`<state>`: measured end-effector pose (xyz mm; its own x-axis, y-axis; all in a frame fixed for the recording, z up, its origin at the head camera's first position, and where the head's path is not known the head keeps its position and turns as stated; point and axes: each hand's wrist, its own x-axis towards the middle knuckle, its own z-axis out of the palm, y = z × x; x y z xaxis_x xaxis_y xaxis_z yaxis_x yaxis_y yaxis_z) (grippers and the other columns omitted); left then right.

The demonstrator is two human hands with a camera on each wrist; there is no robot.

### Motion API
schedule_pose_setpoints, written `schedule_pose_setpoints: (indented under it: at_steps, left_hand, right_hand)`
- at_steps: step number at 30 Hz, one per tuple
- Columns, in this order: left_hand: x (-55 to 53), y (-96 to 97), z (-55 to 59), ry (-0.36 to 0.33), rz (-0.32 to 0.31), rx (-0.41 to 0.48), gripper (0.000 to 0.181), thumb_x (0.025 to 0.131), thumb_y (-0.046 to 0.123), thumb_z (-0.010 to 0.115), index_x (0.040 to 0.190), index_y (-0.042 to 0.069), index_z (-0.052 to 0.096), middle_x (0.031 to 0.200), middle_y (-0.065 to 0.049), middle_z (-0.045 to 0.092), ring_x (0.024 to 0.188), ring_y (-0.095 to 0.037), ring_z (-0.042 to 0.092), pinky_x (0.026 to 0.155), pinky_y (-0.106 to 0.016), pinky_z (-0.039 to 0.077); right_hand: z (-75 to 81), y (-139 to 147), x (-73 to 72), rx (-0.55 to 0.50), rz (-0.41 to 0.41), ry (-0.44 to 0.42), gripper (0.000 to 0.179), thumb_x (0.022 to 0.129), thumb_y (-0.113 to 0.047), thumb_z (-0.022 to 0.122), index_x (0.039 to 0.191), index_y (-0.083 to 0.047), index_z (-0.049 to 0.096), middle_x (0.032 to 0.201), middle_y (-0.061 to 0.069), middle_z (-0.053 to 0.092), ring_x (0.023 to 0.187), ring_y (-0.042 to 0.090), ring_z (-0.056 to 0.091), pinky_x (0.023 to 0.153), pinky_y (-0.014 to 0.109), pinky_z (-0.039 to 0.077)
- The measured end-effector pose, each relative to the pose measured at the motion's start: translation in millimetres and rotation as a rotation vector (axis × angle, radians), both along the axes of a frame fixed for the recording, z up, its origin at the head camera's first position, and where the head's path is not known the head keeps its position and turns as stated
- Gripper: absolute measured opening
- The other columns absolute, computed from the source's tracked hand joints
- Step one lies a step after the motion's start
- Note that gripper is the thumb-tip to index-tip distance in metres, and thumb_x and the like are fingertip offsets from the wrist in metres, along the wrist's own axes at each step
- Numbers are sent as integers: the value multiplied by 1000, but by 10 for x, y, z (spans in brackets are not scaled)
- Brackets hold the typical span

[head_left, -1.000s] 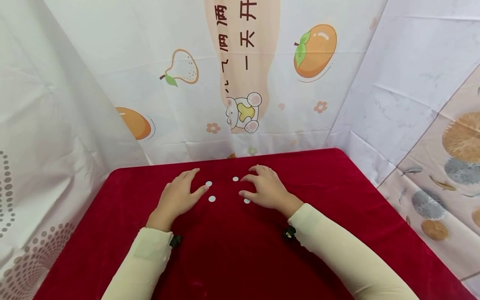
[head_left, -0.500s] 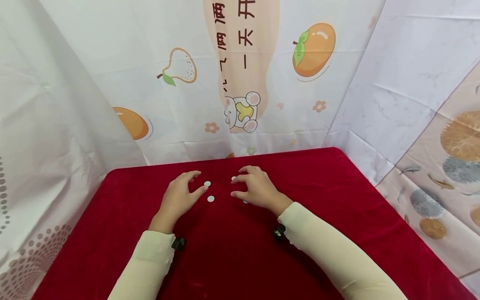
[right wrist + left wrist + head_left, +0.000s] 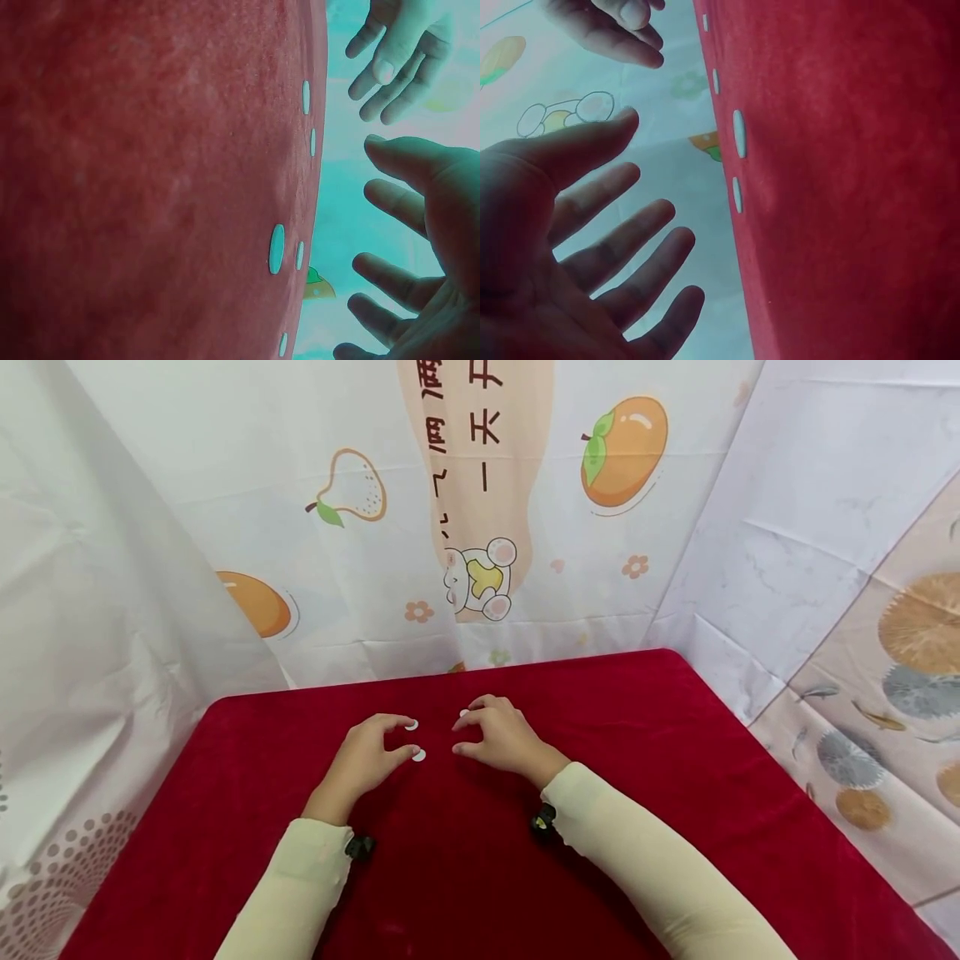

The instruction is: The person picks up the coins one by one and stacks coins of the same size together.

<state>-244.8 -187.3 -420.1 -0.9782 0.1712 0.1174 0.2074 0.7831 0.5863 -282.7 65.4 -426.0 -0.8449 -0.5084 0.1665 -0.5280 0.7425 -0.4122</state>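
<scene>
Several small flat white discs lie on the red cloth, among them a near left disc (image 3: pixel 419 755), a far left disc (image 3: pixel 412 725) and a far right disc (image 3: pixel 464 714). My left hand (image 3: pixel 367 756) hovers beside the left pair, thumb and forefinger apart and overlapping them in the head view. Across from it, my right hand (image 3: pixel 498 739) partly covers the far right disc. Both wrist views show spread, lightly bent fingers with nothing in them, raised off the cloth. In the right wrist view a larger-looking disc (image 3: pixel 277 249) lies nearest my right hand.
Red velvet cloth (image 3: pixel 450 877) covers the table to its back edge. Behind it hangs a white curtain (image 3: pixel 360 568) printed with fruit and characters; a patterned sheet (image 3: pixel 847 693) closes the right side. Each wrist carries a small black camera (image 3: pixel 543 818).
My right hand has moved left, closer to my left hand, and now hides the near right disc. My left hand has shifted slightly, its forefinger now over the far left disc.
</scene>
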Motion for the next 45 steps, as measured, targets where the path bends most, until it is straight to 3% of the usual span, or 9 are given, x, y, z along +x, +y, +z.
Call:
schedule_pose_setpoints:
  at_steps: [11, 18, 27, 35, 45]
  left_hand:
    - [-33, -16, -60, -84, 18, 19, 44, 93, 18, 78, 136, 14, 69, 139, -13, 64, 125, -35, 61, 103, -54, 51]
    - [-63, -13, -64, -122, 35, 19, 44, 93, 18, 78, 135, 10, 68, 133, -15, 67, 117, -33, 65, 98, -50, 55]
    - [-83, 14, -111, -226, 19, 2, 43, 95, 17, 76, 136, 9, 66, 128, -16, 67, 113, -32, 64, 97, -50, 54]
    - [-57, 17, -108, -237, 0, -17, 37, 95, 12, 74, 131, 5, 69, 123, -16, 67, 108, -30, 63, 95, -51, 54]
    - [-75, 13, -133, -233, -12, -37, 30, 93, 9, 75, 122, 3, 74, 121, -13, 69, 100, -26, 62, 88, -45, 54]
  right_hand:
    - [-31, -98, -38, -8, 4, -59, 30, 90, -36, 80, 118, -25, 80, 132, 3, 64, 133, 24, 49, 107, 57, 44]
    - [-56, -148, -99, -70, 26, -79, 27, 91, -31, 80, 116, -21, 81, 122, -1, 70, 129, 21, 52, 110, 55, 41]
    - [-76, -240, -105, -79, 53, -133, 25, 91, -28, 80, 115, -19, 81, 118, -3, 71, 124, 19, 55, 108, 44, 46]
    - [-126, -354, -104, -69, 59, -143, 23, 91, -26, 81, 113, -21, 82, 111, -8, 75, 119, 15, 58, 106, 40, 47]
    - [-161, -503, -102, -5, 2, -156, 23, 90, -30, 82, 113, -27, 82, 111, -10, 76, 122, 18, 56, 103, 47, 48]
